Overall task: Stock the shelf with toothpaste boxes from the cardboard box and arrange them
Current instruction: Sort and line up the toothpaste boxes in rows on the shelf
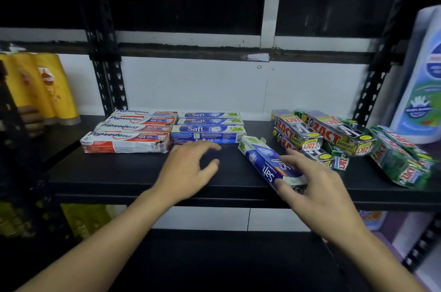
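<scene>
A black shelf carries toothpaste boxes. Several red-and-white Pepsodent boxes lie in a neat row at the left, and three blue Safi boxes lie in a row beside them. My right hand grips another blue Safi box, which lies askew near the shelf's front edge. My left hand hovers open over the bare shelf just in front of the Safi row, holding nothing. Several Zact boxes, silver and green, sit in a loose heap at the right. The cardboard box is out of view.
Yellow bottles stand at the far left of the shelf. A large white-and-blue bottle stands at the far right. Black perforated uprights frame the bay. A lower shelf lies beneath my arms.
</scene>
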Demonstrator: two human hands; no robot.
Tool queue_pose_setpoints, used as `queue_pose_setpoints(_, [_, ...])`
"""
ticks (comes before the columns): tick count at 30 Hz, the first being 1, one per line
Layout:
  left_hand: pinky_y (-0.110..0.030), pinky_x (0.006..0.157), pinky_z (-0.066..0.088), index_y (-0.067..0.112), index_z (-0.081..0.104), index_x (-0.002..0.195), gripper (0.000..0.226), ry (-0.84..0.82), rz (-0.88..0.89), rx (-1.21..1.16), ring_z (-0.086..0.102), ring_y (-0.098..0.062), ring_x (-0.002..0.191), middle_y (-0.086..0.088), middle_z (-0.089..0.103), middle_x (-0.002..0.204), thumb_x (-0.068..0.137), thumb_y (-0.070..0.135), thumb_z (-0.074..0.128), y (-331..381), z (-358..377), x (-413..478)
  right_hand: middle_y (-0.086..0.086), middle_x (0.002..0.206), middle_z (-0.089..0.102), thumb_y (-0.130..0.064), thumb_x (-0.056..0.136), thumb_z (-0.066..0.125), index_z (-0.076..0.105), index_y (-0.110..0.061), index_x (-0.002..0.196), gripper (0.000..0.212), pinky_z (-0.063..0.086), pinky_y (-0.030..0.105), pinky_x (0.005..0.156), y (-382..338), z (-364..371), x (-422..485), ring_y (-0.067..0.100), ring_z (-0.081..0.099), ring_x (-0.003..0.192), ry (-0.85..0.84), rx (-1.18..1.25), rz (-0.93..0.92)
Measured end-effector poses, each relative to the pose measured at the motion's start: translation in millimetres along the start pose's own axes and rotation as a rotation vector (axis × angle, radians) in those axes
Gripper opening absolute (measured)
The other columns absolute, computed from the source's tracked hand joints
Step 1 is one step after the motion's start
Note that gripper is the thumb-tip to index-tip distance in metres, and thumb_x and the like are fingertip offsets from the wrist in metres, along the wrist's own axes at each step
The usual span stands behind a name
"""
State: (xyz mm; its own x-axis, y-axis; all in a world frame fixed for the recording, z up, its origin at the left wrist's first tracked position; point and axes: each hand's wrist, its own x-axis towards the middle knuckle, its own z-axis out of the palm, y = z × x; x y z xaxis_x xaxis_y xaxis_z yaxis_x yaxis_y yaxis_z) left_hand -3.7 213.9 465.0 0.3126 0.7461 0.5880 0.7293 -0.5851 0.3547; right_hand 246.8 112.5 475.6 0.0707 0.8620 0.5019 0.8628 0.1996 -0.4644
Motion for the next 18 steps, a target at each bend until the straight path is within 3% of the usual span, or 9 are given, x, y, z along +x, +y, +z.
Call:
queue_pose_setpoints(4, [-0.023,0.08,0.048,0.036,0.067,0.112,0.027,-0.04,-0.035,-0.244,0.062,0.005,0.095,0.023,0.068,0.1,0.085,0.035,0.069,43.1,19.4,-16.9,-0.012,0.102,0.069,-0.037,0.079,0.073,0.066,-0.031,0.115,0.037,0.039,0.002,0.061,-3.0,-1.6,-4.6,-0.012,0.056,0.075,0.03,0.164,0.246])
queue_pose_setpoints(8, [-0.021,0.087,0.048,0.038,0.063,0.12,0.033,-0.075,-0.014,-0.261,0.058,0.005,0.103,0.023,0.065,0.112,0.086,0.04,0.067,61.3,28.6,-26.4,-0.017,0.092,0.063,-0.032,0.075,0.078,0.067,-0.03,0.112,0.039,0.038,-0.001,0.058,-6.8,-4.6,-6.0,-0.021,0.055,0.074,-0.011,0.206,0.243])
queue_pose_setpoints(11, [-0.023,0.085,0.048,0.037,0.062,0.122,0.038,-0.068,-0.027,-0.26,0.057,0.003,0.104,0.022,0.064,0.117,0.085,0.044,0.067,60.4,25.7,-22.9,-0.017,0.1,0.069,-0.036,0.071,0.083,0.067,-0.032,0.111,0.043,0.045,0.004,0.063,-0.8,-10.8,-7.3,-0.016,0.061,0.081,-0.052,0.258,0.249])
queue_pose_setpoints(14, [-0.021,0.086,0.048,0.037,0.06,0.124,0.047,-0.114,-0.026,-0.31,0.056,0.003,0.107,0.023,0.062,0.118,0.08,0.049,0.071,67.1,22.4,-24.9,-0.014,0.098,0.074,-0.042,0.065,0.086,0.069,-0.029,0.107,0.046,0.056,0.025,0.078,-3.1,-12.0,-13.7,0.001,0.07,0.087,-0.109,0.437,0.266])
queue_pose_setpoints(18, [-0.025,0.096,0.045,0.042,0.058,0.125,0.053,-0.214,-0.09,-0.44,0.054,0.006,0.114,0.022,0.064,0.118,0.075,0.05,0.074,62.6,7.8,-29.3,-0.006,0.097,0.076,-0.011,0.084,0.072,0.072,-0.018,0.104,0.021,0.057,0.037,0.088,-16.2,-7.0,-16.8,0.011,0.072,0.09,-0.149,0.721,0.3])
